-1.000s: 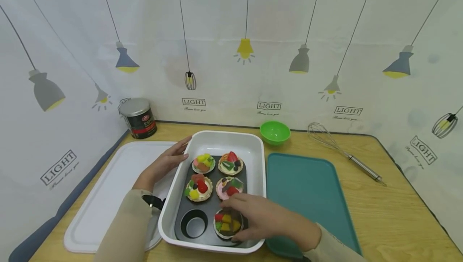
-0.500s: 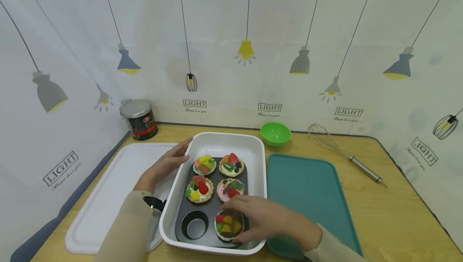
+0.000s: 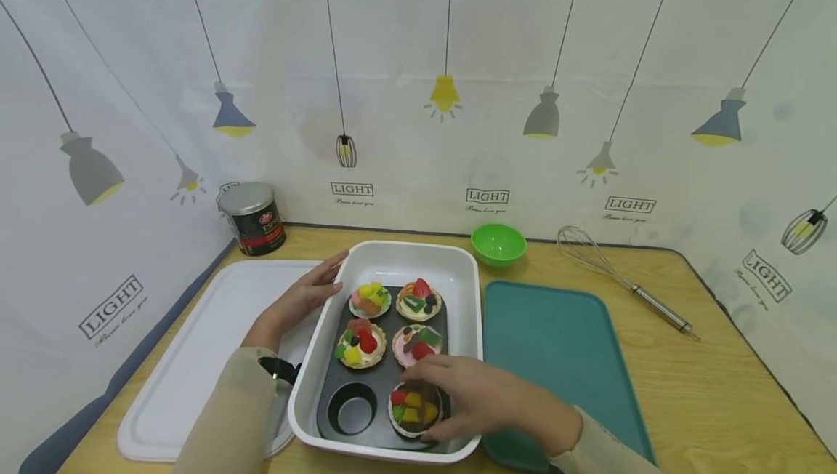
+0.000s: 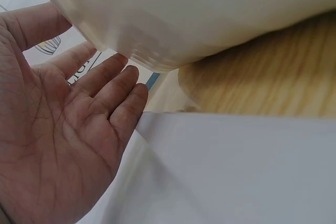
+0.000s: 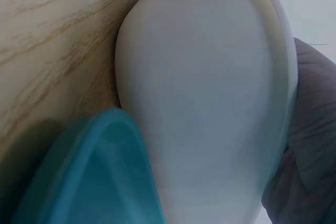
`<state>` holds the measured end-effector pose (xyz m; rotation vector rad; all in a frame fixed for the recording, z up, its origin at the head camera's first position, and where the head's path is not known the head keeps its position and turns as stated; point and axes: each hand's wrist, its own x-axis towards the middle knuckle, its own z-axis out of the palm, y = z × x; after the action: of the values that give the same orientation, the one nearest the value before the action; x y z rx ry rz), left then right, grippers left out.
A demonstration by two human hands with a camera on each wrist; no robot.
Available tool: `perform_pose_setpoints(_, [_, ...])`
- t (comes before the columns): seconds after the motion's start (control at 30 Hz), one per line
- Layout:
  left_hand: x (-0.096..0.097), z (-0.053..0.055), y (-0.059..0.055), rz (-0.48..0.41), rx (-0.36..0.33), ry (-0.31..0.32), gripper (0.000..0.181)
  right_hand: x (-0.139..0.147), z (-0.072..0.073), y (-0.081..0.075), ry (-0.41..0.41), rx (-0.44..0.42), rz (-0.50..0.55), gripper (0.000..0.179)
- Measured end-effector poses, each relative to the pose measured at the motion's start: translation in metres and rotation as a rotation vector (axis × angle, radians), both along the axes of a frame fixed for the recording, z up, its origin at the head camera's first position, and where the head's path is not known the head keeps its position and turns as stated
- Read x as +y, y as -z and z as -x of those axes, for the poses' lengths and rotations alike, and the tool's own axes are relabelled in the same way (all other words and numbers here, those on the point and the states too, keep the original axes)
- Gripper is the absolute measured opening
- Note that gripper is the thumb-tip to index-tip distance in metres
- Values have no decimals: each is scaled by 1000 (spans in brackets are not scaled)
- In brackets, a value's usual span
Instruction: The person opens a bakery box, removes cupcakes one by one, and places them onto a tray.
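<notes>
A white deep dish [image 3: 412, 246] holds a dark muffin tin [image 3: 384, 379]. Several fruit-topped tarts sit in the tin's cups, and the near-left cup [image 3: 352, 408] has none in it. My right hand [image 3: 474, 395] reaches over the dish's right rim, thumb and fingers around a tart [image 3: 413, 410] with yellow, red and brown toppings in the near-right cup. Fairly straight fingers of my left hand [image 3: 297, 305] rest along the dish's left side. In the left wrist view that hand [image 4: 63, 124] has its palm visible and fingertips at the dish wall. The right wrist view mostly shows the dish's outer wall [image 5: 205, 93].
Left of the dish lies a white tray [image 3: 189, 358], partly under my left arm. A teal tray [image 3: 556, 358] lies to the right. Along the back stand a dark canister [image 3: 258, 223] and a green bowl [image 3: 498, 245]. A whisk [image 3: 628, 281] lies at the back right.
Both hands keep their places on the dish and the tart. The whole head view has shifted slightly, with everything sitting a little lower in it.
</notes>
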<state>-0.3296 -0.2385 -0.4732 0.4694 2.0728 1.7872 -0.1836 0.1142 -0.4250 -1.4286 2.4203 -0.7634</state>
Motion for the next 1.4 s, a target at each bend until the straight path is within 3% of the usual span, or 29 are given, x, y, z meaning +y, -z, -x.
perform_pose_setpoints(0.43, [0, -1, 2, 5, -3, -16, 70, 2, 2, 2, -24, -20, 102, 65])
perform_pose_setpoints(0.77, [1, -2, -1, 4, -4, -13, 71, 13, 6, -17, -51, 111, 272, 64])
perform_pose_setpoints(1.1, [1, -1, -1, 1, -8, -17, 71, 26, 17, -25, -5, 193, 341, 64])
perform_pose_setpoints(1.4, [2, -5, -5, 9, -10, -23, 71, 45, 34, -32, 108, 211, 359, 68])
